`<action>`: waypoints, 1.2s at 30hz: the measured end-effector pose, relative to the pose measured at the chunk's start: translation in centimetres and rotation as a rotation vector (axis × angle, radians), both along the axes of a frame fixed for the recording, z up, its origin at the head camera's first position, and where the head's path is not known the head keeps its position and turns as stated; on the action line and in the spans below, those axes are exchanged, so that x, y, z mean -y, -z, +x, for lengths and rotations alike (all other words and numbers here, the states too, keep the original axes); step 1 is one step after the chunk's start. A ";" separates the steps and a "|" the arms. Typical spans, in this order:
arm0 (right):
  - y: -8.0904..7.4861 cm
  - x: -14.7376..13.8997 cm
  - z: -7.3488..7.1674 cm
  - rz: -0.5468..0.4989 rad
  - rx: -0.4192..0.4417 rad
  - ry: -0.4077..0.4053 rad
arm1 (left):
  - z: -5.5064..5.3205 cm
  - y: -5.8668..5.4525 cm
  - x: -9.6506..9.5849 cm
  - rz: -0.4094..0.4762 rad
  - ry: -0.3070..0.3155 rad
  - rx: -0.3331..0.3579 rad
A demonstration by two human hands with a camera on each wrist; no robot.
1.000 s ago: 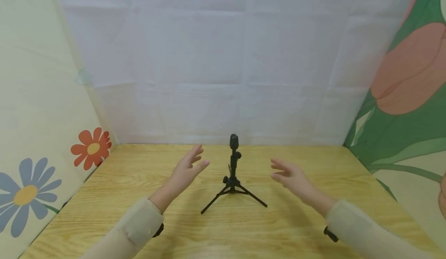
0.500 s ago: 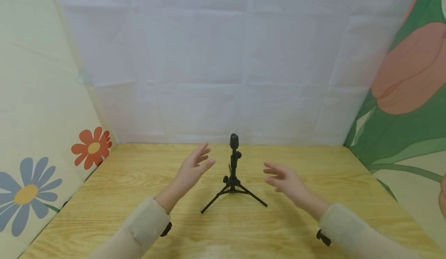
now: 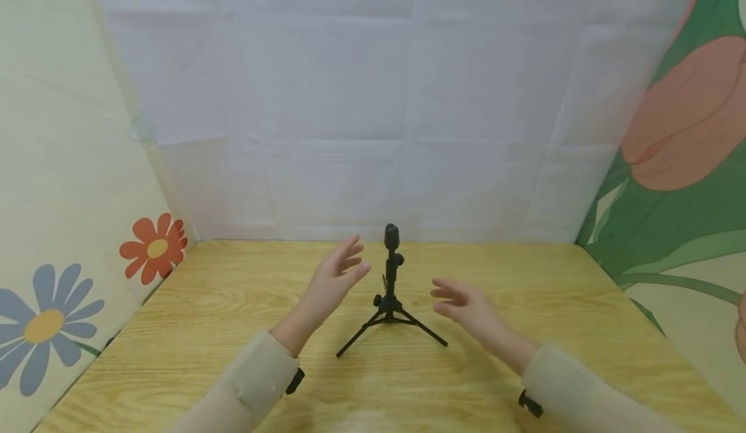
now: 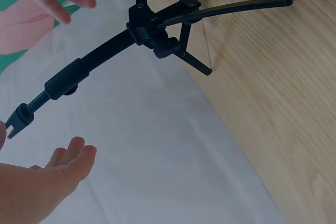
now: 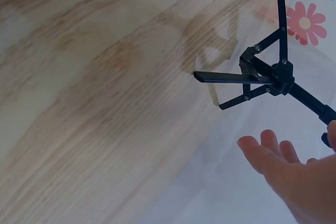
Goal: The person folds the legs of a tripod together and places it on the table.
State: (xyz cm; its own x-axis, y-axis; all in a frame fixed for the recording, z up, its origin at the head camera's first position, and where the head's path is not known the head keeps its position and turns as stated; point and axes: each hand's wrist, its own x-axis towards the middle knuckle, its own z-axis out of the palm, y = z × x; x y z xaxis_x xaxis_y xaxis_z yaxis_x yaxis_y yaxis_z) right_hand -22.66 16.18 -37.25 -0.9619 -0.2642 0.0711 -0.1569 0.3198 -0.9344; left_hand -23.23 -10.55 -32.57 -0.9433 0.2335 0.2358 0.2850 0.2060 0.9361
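A small black tripod stand (image 3: 391, 277) stands upright on the wooden table, its legs spread and a clip-like head on top. Just left of its post hovers my left hand (image 3: 329, 284), fingers loosely bent and holding nothing. My right hand (image 3: 469, 310) is in the air to the right of the stand, a little farther off, also with nothing in it. Neither hand touches the stand. In the left wrist view the tripod stand (image 4: 105, 51) shows its post, knobs and legs. The right wrist view shows the legs of the tripod stand (image 5: 262, 77) beyond the fingers (image 5: 262, 156).
The wooden table (image 3: 233, 303) ends at a creased white cloth backdrop (image 3: 326, 96). Side panels with printed flowers flank it, with a red flower (image 3: 156, 248) on the left and a large pink one (image 3: 688, 116) on the right.
Both hands have moved inward toward the stand, the left to the right and slightly up, the right to the left and slightly down. The stand has stayed in place.
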 end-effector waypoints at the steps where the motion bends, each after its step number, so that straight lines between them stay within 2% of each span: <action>1: 0.1 0.1 0.0 -0.003 0.001 0.002 | 0.0 0.0 -0.2 0.004 0.000 -0.009; 11: 1.1 0.7 0.0 -0.060 0.011 -0.044 | -0.4 -0.4 -1.6 0.047 0.014 -0.021; 20: 1.8 1.3 -0.1 -0.086 0.004 -0.047 | -0.6 -0.7 -2.7 0.067 0.017 -0.019; 31: 2.4 1.9 -0.2 -0.062 0.031 -0.009 | -1.1 -0.6 -3.2 0.079 0.005 -0.018; 36: 2.7 2.1 -0.3 -0.053 0.015 -0.031 | -1.2 -0.7 -3.4 0.088 -0.005 -0.011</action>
State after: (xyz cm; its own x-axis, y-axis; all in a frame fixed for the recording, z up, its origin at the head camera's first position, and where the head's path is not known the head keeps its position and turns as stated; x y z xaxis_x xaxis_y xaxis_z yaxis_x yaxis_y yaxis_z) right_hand -22.98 14.04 -39.94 -0.9544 -0.2897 0.0716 -0.1518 0.2648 -0.9523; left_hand -24.46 -7.11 -31.91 -0.9416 0.2068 0.2659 0.2949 0.1244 0.9474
